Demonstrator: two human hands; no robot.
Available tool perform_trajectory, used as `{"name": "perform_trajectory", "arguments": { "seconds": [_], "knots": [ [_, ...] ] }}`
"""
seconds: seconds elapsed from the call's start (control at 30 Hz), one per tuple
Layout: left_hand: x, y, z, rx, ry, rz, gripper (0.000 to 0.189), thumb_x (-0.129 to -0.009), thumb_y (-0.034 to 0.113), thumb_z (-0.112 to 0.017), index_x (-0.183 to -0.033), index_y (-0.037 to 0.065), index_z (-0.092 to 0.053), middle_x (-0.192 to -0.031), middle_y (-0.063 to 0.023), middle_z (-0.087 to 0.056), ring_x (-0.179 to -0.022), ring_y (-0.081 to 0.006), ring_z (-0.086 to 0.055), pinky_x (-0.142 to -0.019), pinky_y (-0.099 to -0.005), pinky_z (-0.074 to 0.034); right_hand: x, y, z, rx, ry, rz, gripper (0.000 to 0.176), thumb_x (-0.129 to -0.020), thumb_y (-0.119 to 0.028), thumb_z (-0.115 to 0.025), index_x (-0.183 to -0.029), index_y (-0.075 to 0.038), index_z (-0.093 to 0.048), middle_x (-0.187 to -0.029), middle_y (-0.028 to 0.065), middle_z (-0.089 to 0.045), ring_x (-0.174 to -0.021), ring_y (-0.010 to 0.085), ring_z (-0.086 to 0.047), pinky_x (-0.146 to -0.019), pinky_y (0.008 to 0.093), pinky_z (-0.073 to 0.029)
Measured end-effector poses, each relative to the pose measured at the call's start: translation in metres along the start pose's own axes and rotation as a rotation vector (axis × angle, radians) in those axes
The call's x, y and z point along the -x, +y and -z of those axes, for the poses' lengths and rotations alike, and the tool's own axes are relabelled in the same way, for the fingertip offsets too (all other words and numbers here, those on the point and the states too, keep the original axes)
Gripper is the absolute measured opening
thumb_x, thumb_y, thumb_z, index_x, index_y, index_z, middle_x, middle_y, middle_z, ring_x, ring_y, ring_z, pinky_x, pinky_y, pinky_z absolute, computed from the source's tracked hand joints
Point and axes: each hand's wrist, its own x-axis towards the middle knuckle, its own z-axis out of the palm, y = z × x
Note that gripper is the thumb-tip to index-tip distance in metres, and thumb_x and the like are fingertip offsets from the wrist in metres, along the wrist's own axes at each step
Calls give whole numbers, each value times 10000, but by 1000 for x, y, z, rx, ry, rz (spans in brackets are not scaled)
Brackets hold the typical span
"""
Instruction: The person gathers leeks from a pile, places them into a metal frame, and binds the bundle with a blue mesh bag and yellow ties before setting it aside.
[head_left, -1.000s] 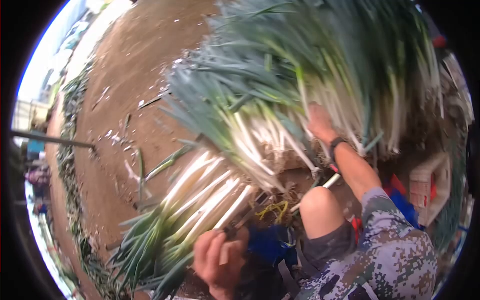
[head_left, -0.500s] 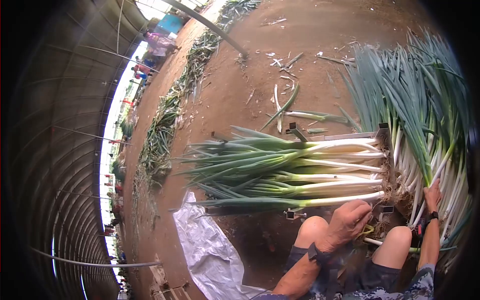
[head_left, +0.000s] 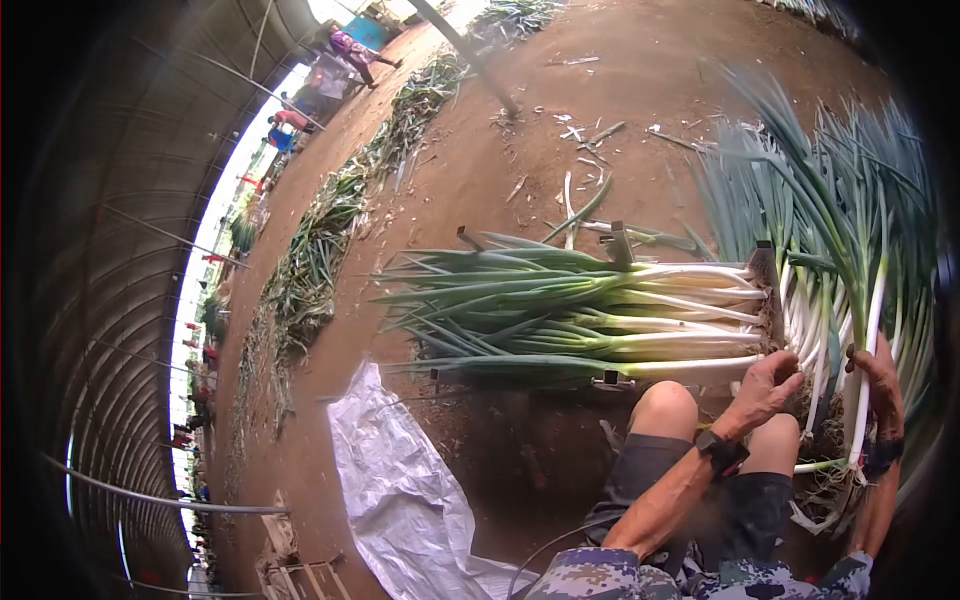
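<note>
Held in my right hand point(head_left: 880, 380) is a long green onion point(head_left: 868, 370), its leaves pointing up and away and its roots low near my knee. My left hand point(head_left: 768, 388) is half curled with thumb and fingers apart, apparently holding nothing. It hovers by the root ends of a row of green onions point(head_left: 690, 335) laid side by side on a low metal rack point(head_left: 763, 262). The big heap of green onions point(head_left: 735, 180) lies at the right, behind and beside my right hand.
A silvery plastic sheet point(head_left: 400, 470) lies on the soil left of my knees. Loose leaves point(head_left: 590, 210) and a long strip of trimmings point(head_left: 310, 260) litter the ground. A metal pole point(head_left: 465, 55) crosses the top. People point(head_left: 350, 48) are far off along the tunnel.
My right hand has drawn one green onion up out of the heap toward me. My left hand has moved right, past the rack's end, and its fingers have loosened. The view has shifted slightly.
</note>
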Motion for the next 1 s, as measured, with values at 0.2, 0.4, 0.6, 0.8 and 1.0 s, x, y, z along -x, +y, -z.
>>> {"name": "perform_trajectory", "arguments": {
  "seconds": [0.2, 0.4, 0.6, 0.8, 1.0],
  "knots": [
    [2, -5, -105, 344, -114, 27, 882, -839, 534, -790, -1397, -69, -467, -1278, -214, -599, -1140, -264, -593, -992, -371, -473, 114, -27, -47, 30, -72, -23, 783, -766, -345, -752, -1401, 16, -470, -1220, 106, -604, -1096, 209, -602, -969, 331, -472],
    [43, -51, -127, 784, -69, 227, 545, -948, 429, -708, -1276, 10, -588, -1053, -67, -655, -949, -145, -617, -828, -305, -517, 196, -14, -57, 53, -271, 12, 895, -713, -246, -647, -1512, 24, -347, -1270, 96, -569, -1104, 191, -561, -988, 302, -436],
    [80, -38, -113, 1030, -163, 368, 670, -947, 466, -689, -1396, -6, -534, -1114, -134, -691, -879, -185, -674, -802, -336, -573, 266, -19, -61, 322, -358, -104, 866, -735, -160, -612, -1533, 4, -320, -1078, 113, -583, -924, 207, -575, -883, 315, -487],
    [105, 6, -91, 936, -248, 319, 566, -941, 392, -703, -1366, 43, -567, -913, -58, -685, -755, -124, -636, -692, -276, -553, 292, 12, -57, 426, -322, 128, 978, -773, -209, -747, -1571, 0, -222, -1117, 221, -640, -954, 359, -651, -901, 401, -512],
    [114, 88, -70, 794, -110, 23, 368, -963, 249, -686, -1257, 43, -609, -1099, -88, -684, -899, -148, -690, -743, -295, -570, 282, -26, -67, 685, -221, 113, 909, -757, -101, -769, -1542, -63, -312, -1171, 268, -640, -1063, 450, -642, -908, 442, -514]
  ]
}}
